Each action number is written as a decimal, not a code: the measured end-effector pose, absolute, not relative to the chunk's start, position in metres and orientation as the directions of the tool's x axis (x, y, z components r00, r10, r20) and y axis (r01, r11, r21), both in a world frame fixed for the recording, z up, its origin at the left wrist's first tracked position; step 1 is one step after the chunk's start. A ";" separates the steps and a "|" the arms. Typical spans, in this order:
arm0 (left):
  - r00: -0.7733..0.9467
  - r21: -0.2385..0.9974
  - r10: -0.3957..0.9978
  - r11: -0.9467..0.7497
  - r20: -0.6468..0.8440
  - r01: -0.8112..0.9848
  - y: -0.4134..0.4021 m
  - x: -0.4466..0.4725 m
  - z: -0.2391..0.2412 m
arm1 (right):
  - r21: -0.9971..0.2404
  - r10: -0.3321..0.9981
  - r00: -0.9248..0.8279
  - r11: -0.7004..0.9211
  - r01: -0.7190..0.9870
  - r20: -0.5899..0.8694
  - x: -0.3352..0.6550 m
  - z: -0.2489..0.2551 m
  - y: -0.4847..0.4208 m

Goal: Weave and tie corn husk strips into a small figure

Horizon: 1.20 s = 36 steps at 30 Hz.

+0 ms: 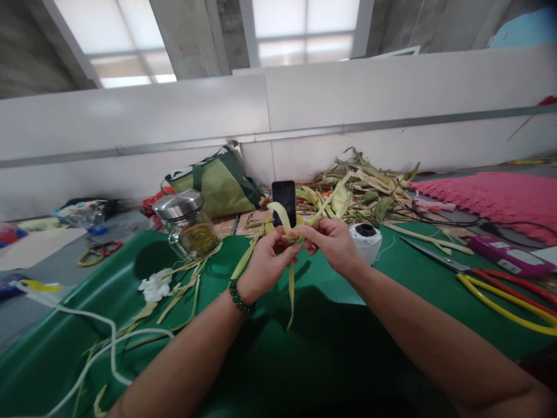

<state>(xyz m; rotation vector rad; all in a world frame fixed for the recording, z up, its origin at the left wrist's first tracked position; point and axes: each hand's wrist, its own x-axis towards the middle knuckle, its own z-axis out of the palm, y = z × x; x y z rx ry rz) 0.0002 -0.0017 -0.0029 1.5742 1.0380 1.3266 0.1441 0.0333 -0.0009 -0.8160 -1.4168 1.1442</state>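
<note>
Pale green-yellow corn husk strips (282, 216) are pinched between my two hands, above the green table cover. My left hand (270, 258), with a green bead bracelet (239, 297) at the wrist, is closed on them with thumb and fingers. My right hand (331, 241) meets it from the right, its thumb and fingers pinching the same strips. One strip end hangs below the hands and another curls up above them. A dark-screened phone (282, 197) stands upright just behind. The fingers partly hide where the strips cross.
A lidded glass jar (198, 235) stands left, a green bag (224, 186) behind it. A pile of corn husks (361, 186) lies at the back. Red-and-yellow scissors (500, 284) and a white thread spool (366, 244) are right. A white cable (114, 342) crosses the left front.
</note>
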 end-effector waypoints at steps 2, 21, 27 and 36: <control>0.130 0.940 0.941 -0.326 0.313 0.103 -0.002 0.002 -0.002 | -0.934 0.919 -0.168 0.346 -0.090 0.356 0.144 -0.002 0.032; 0.036 0.980 0.984 -0.167 0.172 -0.106 -0.006 0.008 0.004 | -0.634 0.652 -0.093 0.755 0.166 0.752 0.143 -0.015 0.023; 0.052 0.969 0.975 -0.208 0.217 -0.131 -0.007 0.007 0.005 | -0.744 0.742 -0.084 0.668 0.005 0.665 0.143 -0.013 0.026; 0.033 0.986 0.988 -0.149 0.152 -0.068 -0.001 0.001 0.002 | -0.728 0.719 -0.130 0.683 -0.050 0.683 0.141 -0.015 0.026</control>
